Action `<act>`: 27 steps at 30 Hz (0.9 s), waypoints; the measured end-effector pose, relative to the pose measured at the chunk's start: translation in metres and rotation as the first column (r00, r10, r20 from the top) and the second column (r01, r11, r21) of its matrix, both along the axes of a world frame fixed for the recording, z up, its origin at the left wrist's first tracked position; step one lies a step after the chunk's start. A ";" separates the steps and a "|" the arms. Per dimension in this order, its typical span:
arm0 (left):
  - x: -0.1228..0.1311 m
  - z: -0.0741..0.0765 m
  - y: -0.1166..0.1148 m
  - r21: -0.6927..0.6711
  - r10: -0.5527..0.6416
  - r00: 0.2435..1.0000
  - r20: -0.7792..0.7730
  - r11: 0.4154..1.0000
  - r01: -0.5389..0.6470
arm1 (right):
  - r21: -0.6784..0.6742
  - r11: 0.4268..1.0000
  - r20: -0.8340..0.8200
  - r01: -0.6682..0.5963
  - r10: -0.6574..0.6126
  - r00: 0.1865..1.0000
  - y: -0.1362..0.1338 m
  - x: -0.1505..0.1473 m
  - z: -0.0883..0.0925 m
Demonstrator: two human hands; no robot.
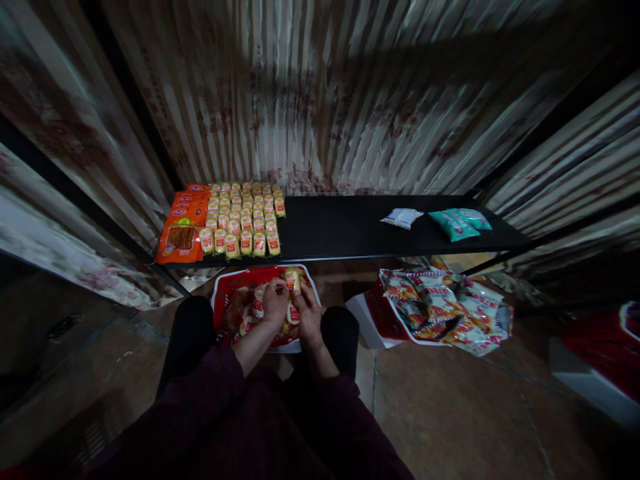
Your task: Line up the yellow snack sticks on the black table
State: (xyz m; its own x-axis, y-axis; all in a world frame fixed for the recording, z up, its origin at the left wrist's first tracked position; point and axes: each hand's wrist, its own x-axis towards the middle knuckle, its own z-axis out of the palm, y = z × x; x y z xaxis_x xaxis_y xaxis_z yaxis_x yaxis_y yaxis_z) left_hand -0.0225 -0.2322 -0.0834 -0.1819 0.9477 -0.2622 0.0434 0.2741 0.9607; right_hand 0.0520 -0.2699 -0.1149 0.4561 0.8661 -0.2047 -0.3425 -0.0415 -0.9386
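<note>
so the thing to look at here is the yellow wrapped snack [292, 279] sitting up at the far end of both hands, above the far right part of the red basket [215, 303]. its long axis runs roughly near to far, maybe leaning a little, with the near end tucked down toward the fingers. the right hand [309, 317] is the nearer one: its grip is closed on the snack's near end, so the packet points away from the person, pretty much in line with that hand. the left hand [276, 303] is just left of it, fingers curled in by the packet's left edge, but honestly can't tell if that grip is pinching the wrapper or only resting there. more snacks lie loose in the basket, under and around the hands. the matching rows of snacks [245, 223] are on the black shelf [330, 230], far and to the left of the held one, and they look lined up near to far too.
</note>
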 end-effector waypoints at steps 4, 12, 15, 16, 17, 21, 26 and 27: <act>0.003 0.003 -0.003 0.021 -0.007 1.000 -0.018 1.000 0.008 | 0.025 1.000 0.061 0.011 -0.013 0.998 -0.002 0.002 0.006; 0.003 0.012 -0.007 0.026 -0.053 0.988 0.146 0.998 0.049 | 0.126 0.992 0.376 -0.016 -0.033 0.926 -0.005 -0.001 0.015; 0.004 0.010 -0.008 0.044 -0.065 0.976 0.207 0.997 0.057 | 0.162 0.986 0.451 -0.023 -0.053 0.891 -0.004 -0.001 0.012; 0.004 0.010 -0.008 0.050 -0.066 0.970 0.235 0.997 0.056 | 0.171 0.985 0.463 -0.024 -0.059 0.885 -0.003 -0.001 0.011; 0.004 0.009 -0.008 0.052 -0.068 0.963 0.262 0.997 0.056 | 0.178 0.984 0.470 -0.027 -0.061 0.880 -0.003 -0.001 0.011; 0.001 0.006 -0.007 0.021 -0.052 0.952 0.303 0.999 0.048 | 0.146 0.989 0.452 -0.019 -0.050 0.891 -0.003 -0.001 0.010; -0.003 -0.001 -0.007 -0.078 0.035 0.939 0.343 0.997 -0.009 | 0.095 0.995 0.306 0.036 -0.063 0.950 -0.005 -0.001 0.007; -0.003 -0.002 -0.007 -0.102 0.051 0.929 0.366 0.995 -0.014 | 0.087 0.995 0.284 0.050 -0.073 0.956 -0.005 -0.001 0.006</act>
